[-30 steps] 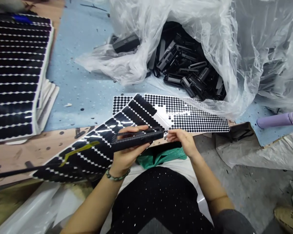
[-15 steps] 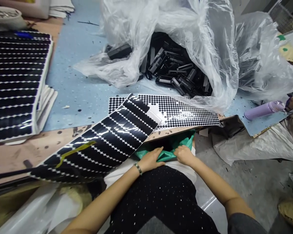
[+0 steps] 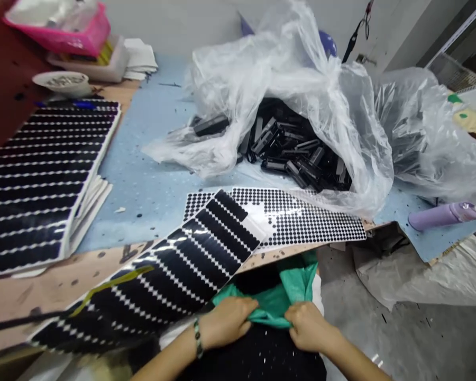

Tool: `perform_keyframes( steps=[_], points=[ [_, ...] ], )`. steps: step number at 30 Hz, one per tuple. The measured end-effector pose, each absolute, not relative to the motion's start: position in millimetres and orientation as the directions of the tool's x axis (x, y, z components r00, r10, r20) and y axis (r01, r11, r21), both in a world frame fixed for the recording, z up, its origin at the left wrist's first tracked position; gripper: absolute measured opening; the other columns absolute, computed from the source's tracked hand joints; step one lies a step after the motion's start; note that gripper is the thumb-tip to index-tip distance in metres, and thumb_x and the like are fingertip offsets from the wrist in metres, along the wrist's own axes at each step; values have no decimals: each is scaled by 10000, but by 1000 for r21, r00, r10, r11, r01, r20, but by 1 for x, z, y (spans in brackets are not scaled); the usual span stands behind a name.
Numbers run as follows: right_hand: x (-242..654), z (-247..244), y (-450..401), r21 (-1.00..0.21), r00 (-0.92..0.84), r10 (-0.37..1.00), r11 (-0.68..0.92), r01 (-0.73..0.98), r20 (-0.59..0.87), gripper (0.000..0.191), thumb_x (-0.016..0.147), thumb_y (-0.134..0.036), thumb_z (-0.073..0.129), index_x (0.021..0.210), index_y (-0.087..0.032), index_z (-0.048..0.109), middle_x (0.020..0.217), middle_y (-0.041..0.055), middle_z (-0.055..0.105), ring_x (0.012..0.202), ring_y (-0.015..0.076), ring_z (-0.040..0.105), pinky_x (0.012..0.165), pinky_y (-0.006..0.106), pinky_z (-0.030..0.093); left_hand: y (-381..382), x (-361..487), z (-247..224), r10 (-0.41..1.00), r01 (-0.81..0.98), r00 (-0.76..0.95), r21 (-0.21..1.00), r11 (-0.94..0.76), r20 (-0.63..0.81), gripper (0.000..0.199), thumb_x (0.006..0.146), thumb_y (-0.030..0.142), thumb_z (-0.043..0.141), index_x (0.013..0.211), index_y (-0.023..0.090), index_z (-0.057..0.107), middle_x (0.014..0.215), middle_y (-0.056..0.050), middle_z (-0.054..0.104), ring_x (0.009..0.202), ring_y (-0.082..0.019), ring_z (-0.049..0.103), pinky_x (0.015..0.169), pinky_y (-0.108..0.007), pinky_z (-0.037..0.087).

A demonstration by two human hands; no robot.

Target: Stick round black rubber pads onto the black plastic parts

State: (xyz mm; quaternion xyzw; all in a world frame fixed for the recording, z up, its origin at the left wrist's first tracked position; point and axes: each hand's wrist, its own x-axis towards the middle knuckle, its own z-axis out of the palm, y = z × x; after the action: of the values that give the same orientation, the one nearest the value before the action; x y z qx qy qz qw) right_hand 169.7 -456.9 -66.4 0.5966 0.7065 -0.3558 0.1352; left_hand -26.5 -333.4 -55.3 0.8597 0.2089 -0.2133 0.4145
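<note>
On my lap, under the table's front edge, lies a green plastic bag (image 3: 272,304) with its mouth spread. My left hand (image 3: 227,321), with a beaded bracelet at the wrist, grips the bag's near rim on the left. Gripping the same rim farther right is my right hand (image 3: 307,324). What is inside the bag is dark and cannot be made out. Just above my left hand, a sheet of black stickers (image 3: 190,254) hangs over the table edge. A second sheet of small black dots (image 3: 313,222) lies flat behind the bag.
A clear plastic bag (image 3: 230,74) full of black plastic parts (image 3: 293,148) stands at the back. Stacked sticker sheets (image 3: 43,185) lie left, near a small bowl (image 3: 61,82) and a pink basket (image 3: 63,34). A purple bottle (image 3: 440,216) rests on the right.
My left hand has gone from lying over the bag's rim to gripping it. Both hands have drawn the rim toward me, and more green shows. The view has tilted up.
</note>
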Motion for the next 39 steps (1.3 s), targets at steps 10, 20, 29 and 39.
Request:
perform_keyframes(
  steps=[10,20,29,39],
  points=[
    [253,-20,-342,-697,146,978,-1,717,149,282,931,-266,451,1110,-212,662,1017,109,718,921,211,702,832,353,583,-113,8,-8,979,356,109,913,-198,170,386,862,292,453,1210,167,561,1240,-128,635,1162,-256,604,984,-420,506],
    [260,-52,-324,-579,-93,960,234,781,263,293,936,-186,483,1163,-271,648,1000,66,747,924,194,729,789,273,615,55,36,-15,994,605,-85,796,-6,72,437,632,62,615,1059,149,648,1235,-190,631,1290,-413,465,1099,-646,250],
    [276,-50,-287,-622,84,958,110,775,275,259,950,-247,438,1071,-248,667,1003,88,734,953,216,711,829,354,605,20,26,-5,877,560,435,702,-440,203,663,700,530,627,1260,181,564,1337,-137,571,1275,-317,493,1084,-457,372],
    [421,-2,-160,-429,684,599,-534,729,417,1128,621,-367,813,1492,-68,163,1592,292,50,1487,409,63,1173,610,122,60,67,-14,995,704,86,705,-90,40,1149,686,561,697,1460,-47,103,1494,-400,242,1387,-563,211,1007,-789,165]
  ],
)
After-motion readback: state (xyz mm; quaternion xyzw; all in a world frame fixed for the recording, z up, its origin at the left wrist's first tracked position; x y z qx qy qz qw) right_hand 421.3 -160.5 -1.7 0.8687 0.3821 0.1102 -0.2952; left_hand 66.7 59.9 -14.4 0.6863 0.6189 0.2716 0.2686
